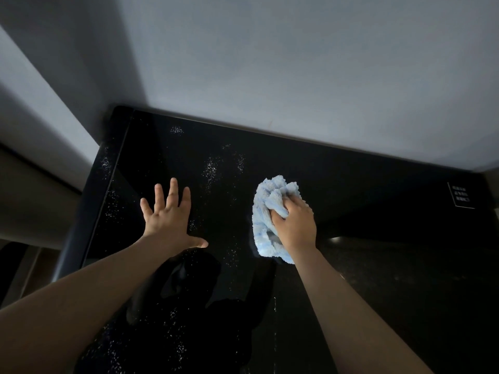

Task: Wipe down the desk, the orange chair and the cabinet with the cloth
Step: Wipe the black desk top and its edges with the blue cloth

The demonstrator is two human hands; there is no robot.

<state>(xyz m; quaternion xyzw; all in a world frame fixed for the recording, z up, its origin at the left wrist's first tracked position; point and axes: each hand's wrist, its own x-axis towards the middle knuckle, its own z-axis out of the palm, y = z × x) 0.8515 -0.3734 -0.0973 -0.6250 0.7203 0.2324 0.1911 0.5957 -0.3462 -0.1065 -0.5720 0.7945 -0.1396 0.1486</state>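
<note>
- Currently my right grip (295, 225) is closed round the bunched blue cloth (263, 211) and presses it against the glossy black front of the cabinet (351, 190), a little right of centre. I judge the bunching gives me a thick pad to push with.
- My left grip (167, 214) lies wide, fingers spread flat on the same panel, left of the cloth, apparently bracing me as I lean in.
- White specks (210, 168) dot the panel above and around the left grip and down toward the near edge, so I judge that side is not yet wiped.
- A small white label (461, 195) sits at the panel's far right, its lettering too small to read.
- A grey wall (297, 63) rises beyond the cabinet's top edge.
- Only my own left grip lies between the cloth and the specks.
- Neither the desk nor the orange chair is in view.
</note>
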